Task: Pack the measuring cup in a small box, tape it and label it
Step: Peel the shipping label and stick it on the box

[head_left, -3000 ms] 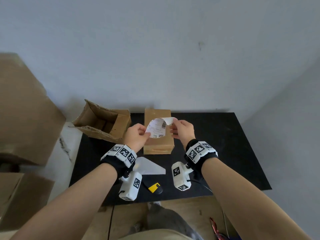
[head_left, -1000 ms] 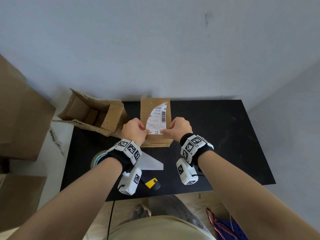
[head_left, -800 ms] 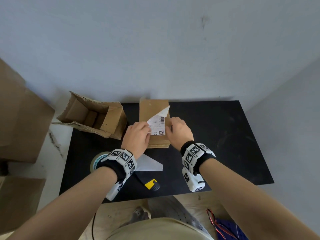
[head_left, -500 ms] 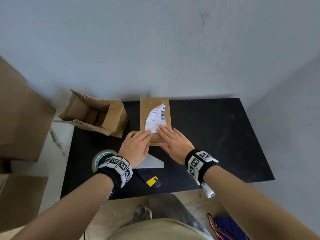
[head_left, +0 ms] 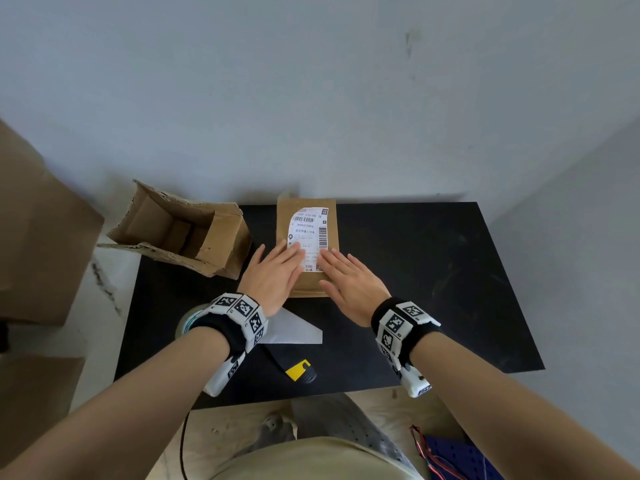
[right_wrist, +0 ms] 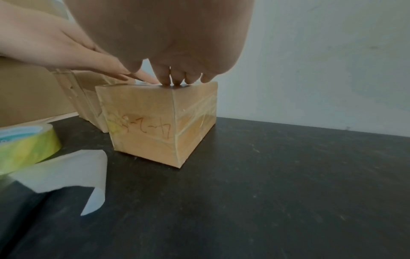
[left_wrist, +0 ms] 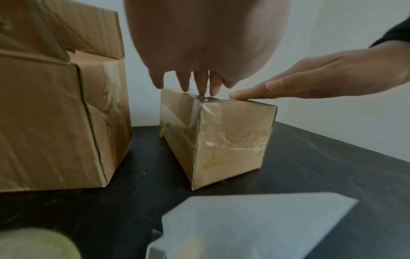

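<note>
The small taped cardboard box stands on the black table, closed, so the measuring cup is hidden. A white shipping label with barcodes lies flat on its top. My left hand and right hand lie side by side with straight fingers, pressing the label's near end. From the left wrist, the left fingertips touch the top edge of the box, and the right hand rests flat beside them. Seen from the right wrist, the right fingertips press the top of the box.
An open, worn cardboard box stands to the left of the small one. A tape roll, white backing paper and a yellow-black knife lie near the front edge. Large cartons stand at the far left.
Both hands went from pinching the curled label above the box to lying flat on it. The label's raised far corner now lies stuck down on the box top.
</note>
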`<state>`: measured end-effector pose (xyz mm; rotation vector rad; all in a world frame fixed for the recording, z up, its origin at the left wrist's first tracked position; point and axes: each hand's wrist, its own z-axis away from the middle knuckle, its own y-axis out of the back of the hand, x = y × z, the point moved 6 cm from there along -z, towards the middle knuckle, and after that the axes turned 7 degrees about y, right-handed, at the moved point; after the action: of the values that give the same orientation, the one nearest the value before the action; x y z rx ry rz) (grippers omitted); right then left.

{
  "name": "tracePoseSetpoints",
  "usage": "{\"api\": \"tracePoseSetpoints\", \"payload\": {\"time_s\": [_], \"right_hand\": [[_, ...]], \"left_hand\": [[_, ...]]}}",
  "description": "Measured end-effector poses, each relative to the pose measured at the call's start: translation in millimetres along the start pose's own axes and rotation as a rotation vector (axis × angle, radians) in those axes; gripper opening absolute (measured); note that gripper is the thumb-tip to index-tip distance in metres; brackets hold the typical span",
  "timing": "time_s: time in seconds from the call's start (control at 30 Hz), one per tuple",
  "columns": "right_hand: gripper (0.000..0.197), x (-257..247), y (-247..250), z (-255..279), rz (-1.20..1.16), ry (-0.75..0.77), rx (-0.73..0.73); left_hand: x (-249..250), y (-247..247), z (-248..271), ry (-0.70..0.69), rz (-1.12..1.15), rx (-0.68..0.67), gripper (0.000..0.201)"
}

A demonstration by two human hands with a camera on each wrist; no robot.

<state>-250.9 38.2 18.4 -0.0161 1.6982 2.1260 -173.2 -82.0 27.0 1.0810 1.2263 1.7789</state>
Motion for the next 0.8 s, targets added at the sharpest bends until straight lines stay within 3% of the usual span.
{"api": "tracePoseSetpoints", "payload": {"time_s": [0.27, 0.57, 0.8], "right_hand": [[0.055, 19.6, 21.8, -32.2, -0.021, -0.073, -0.058], [0.057, 41.9, 43.2, -73.3, -0.042, -0.095, -0.166], [0.062, 41.0, 50.8, -89.6, -0.032, -0.045, -0.218]], "left_hand": [[-7.6, 12.5, -27.7, 0.083, 0.079, -0.161, 0.047], [-12.2, 22.1, -60.1, 0.198, 0.034, -0.413, 0.09], [-18.4, 23.3, -78.4, 0.223, 0.029, -0.465, 0.116]]}}
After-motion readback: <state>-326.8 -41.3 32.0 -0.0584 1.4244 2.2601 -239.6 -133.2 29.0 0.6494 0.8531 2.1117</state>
